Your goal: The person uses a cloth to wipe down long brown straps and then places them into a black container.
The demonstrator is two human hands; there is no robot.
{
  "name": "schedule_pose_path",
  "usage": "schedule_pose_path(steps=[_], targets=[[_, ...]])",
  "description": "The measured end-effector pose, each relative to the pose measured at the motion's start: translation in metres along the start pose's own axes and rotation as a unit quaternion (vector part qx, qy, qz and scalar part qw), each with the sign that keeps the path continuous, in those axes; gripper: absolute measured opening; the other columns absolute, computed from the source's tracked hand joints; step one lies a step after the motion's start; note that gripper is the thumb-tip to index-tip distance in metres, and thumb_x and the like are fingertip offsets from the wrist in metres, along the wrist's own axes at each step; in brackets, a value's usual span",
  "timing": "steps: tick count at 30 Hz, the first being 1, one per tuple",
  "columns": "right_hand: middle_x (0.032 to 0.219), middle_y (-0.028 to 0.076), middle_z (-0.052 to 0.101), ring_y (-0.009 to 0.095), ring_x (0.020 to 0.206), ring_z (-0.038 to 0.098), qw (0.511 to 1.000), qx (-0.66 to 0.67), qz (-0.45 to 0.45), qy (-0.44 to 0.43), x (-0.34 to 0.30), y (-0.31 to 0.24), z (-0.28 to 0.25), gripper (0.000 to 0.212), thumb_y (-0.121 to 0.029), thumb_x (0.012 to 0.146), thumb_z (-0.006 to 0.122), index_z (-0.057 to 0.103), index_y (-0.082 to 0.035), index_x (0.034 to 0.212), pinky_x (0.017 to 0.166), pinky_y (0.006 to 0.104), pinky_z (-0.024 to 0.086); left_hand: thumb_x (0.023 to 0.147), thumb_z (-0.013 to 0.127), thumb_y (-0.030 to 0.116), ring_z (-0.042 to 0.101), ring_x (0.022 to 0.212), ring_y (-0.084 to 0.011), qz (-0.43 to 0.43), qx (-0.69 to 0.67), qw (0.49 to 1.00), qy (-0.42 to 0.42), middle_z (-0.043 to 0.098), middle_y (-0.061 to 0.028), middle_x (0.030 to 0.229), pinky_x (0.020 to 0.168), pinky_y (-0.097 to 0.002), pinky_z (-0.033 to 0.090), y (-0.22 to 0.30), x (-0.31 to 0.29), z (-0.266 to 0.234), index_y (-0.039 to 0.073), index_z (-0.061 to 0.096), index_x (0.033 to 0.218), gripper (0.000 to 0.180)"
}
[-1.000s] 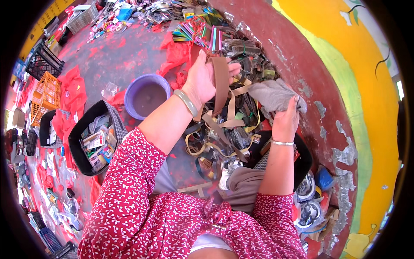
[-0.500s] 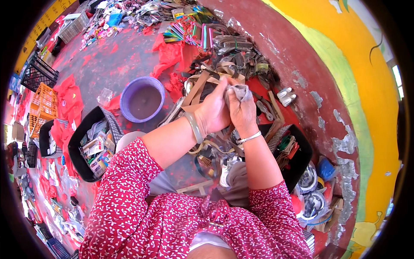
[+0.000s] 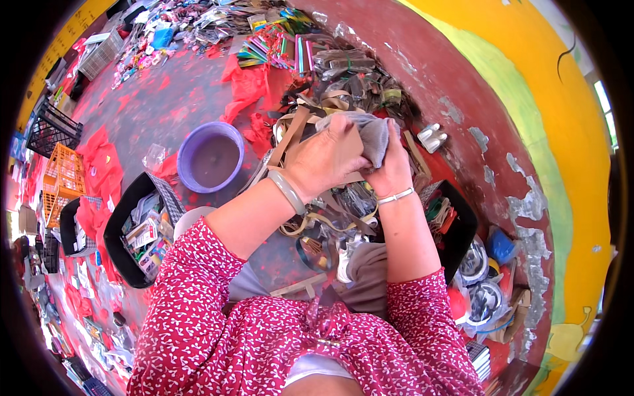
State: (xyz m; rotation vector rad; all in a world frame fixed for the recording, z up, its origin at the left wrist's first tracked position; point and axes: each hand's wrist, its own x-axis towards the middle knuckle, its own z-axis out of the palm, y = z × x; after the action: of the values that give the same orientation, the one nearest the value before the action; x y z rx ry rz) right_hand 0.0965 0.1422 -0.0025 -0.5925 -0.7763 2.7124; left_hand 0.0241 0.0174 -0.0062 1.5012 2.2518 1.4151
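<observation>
Since a second ago, the person's two hands have come together: the left hand (image 3: 320,158) grips a flat brown fabric strap (image 3: 349,150), and the right hand (image 3: 391,170), then well apart, now pinches a soft grey cloth (image 3: 374,135) right beside it. Strap and cloth can thus be worked together, it seems, though their contact is partly hidden by fingers.

From the hands, a round purple plastic basin (image 3: 184,162) sits at nine o'clock with murky greyish liquid inside. At eight o'clock, a black angular bin with a checked side (image 3: 121,226) holds small packaged goods; at four, another black bin (image 3: 463,228) holds orange and green pieces.
</observation>
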Motion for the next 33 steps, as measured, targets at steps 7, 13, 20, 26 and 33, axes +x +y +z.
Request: schedule_pose_path(steps=[7, 13, 20, 26, 33], targets=[[0.111, 0.012, 0.052, 0.026, 0.099, 0.053, 1.000, -0.024, -0.016, 0.000, -0.006, 0.005, 0.004, 0.042, -0.036, 0.093, 0.028, 0.043, -0.004, 0.116, 0.082, 0.0391, 0.046, 0.072, 0.065, 0.025, 0.056, 0.086, -0.0340, 0.168, 0.057, 0.984, -0.003, 0.057, -0.0168, 0.099, 0.074, -0.0367, 0.046, -0.007, 0.011, -0.012, 0.002, 0.051, 0.111, 0.047], [0.108, 0.013, 0.053, 0.025, 0.095, 0.055, 0.998, -0.066, -0.006, -0.004, -0.007, 0.009, 0.004, 0.040, -0.034, 0.092, 0.033, 0.042, -0.004, 0.117, 0.078, 0.0375, 0.048, 0.075, 0.067, 0.018, 0.056, 0.072, -0.0152, 0.060, -0.156, 0.985, -0.040, 0.059, -0.0080, 0.082, 0.065, -0.0254, 0.045, -0.011, 0.016, -0.019, 0.002, 0.050, 0.114, 0.046], [0.101, 0.008, 0.057, 0.019, 0.091, 0.058, 0.980, -0.187, 0.049, -0.052, -0.006, 0.013, 0.003, 0.038, -0.030, 0.085, 0.050, 0.049, -0.004, 0.112, 0.074, 0.0320, 0.049, 0.068, 0.073, 0.017, 0.047, 0.060, -0.0071, -0.093, -0.138, 0.985, -0.043, 0.051, -0.0006, 0.066, 0.058, -0.0218, 0.042, 0.006, 0.020, -0.030, 0.003, 0.055, 0.103, 0.042], [0.100, 0.011, 0.059, 0.020, 0.092, 0.057, 0.916, -0.398, -0.052, 0.002, -0.009, 0.013, 0.002, 0.043, -0.037, 0.086, 0.048, 0.052, -0.002, 0.109, 0.075, 0.0325, 0.046, 0.071, 0.071, 0.015, 0.048, 0.060, -0.0055, -0.065, -0.243, 0.968, 0.019, 0.054, 0.0042, 0.070, 0.062, -0.0190, 0.043, -0.002, 0.020, -0.028, 0.003, 0.060, 0.089, 0.024], [0.093, 0.018, 0.060, 0.032, 0.089, 0.058, 0.788, -0.513, -0.268, 0.210, 0.022, -0.023, -0.026, 0.045, -0.040, 0.085, 0.048, 0.055, 0.001, 0.100, 0.075, 0.0388, 0.045, 0.077, 0.063, 0.015, 0.049, 0.056, -0.0057, -0.188, -0.318, 0.927, 0.068, 0.055, 0.0006, 0.065, 0.048, -0.0218, 0.043, -0.008, 0.027, -0.041, 0.002, 0.055, 0.079, 0.015]])
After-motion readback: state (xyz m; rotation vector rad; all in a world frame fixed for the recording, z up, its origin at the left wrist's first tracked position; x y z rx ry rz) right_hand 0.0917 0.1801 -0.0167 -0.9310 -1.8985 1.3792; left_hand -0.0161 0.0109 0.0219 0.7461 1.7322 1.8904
